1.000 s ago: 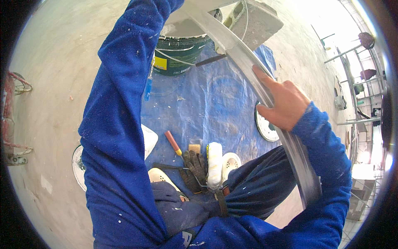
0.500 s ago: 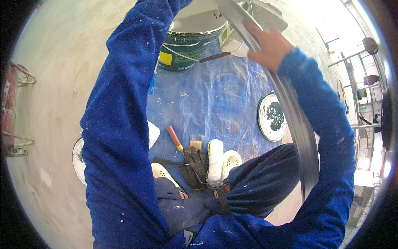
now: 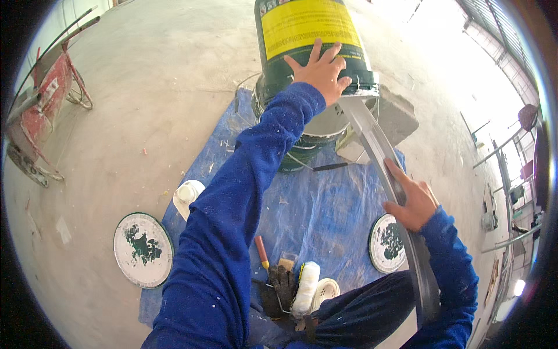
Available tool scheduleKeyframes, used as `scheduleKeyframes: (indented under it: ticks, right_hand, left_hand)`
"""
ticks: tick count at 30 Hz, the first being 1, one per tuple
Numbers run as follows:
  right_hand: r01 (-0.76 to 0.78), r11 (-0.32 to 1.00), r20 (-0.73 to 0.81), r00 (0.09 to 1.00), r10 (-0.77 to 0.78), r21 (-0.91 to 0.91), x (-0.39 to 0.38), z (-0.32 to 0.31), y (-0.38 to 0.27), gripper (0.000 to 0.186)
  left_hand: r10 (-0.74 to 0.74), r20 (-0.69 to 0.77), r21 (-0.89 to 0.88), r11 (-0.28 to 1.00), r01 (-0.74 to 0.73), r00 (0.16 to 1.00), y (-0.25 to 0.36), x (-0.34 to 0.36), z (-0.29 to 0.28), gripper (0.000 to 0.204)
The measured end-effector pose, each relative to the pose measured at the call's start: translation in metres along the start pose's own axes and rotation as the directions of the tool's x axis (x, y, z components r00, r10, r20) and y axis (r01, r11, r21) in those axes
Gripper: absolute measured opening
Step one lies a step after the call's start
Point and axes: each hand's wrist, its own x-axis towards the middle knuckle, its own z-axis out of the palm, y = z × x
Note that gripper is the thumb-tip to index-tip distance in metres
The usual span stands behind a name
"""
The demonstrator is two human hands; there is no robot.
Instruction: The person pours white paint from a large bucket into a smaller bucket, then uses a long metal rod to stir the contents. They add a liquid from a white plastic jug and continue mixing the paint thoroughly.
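My left hand [image 3: 318, 74] rests spread on a green bucket [image 3: 302, 20] with a yellow label, raised over a second green bucket [image 3: 308, 152]. My right hand [image 3: 408, 203] grips a long metal straightedge [image 3: 375, 142], whose upper end meets the upper bucket's rim and whose lower end lies along my right forearm. Below them on a blue tarp [image 3: 311, 215] are a paint roller [image 3: 306, 291], dark gloves [image 3: 278, 291], a red-handled tool [image 3: 261, 252] and a small brush [image 3: 288, 262], near my feet.
Paint-spattered lids [image 3: 142, 249] [image 3: 386, 244] lie to either side. A white container [image 3: 187, 195] is left of my arm. A concrete block [image 3: 395, 116] sits behind the lower bucket. A red wheelbarrow [image 3: 43, 110] stands far left on the concrete floor; metal racks [image 3: 511, 198] stand at right.
My view has lifted, bringing my left hand and the upper bucket into frame. My right hand moved up along the straightedge, then back down.
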Motion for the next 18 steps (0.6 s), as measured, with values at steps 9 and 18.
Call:
scheduleKeyframes:
  ticks: [9, 18]
  right_hand:
    - [0.113, 0.994, -0.205, 0.973, -0.11, 0.008, 0.116, 0.003, 0.005, 0.071]
    - [0.16, 0.979, -0.178, 0.974, -0.137, 0.123, 0.158, 0.015, 0.011, 0.076]
  left_hand:
    - [-0.01, 0.076, -0.013, 1.0, 0.011, 0.997, 0.008, 0.001, -0.014, 0.039]
    - [-0.019, 0.043, -0.022, 1.0, 0.02, 0.999, 0.006, 0.004, -0.01, 0.039]
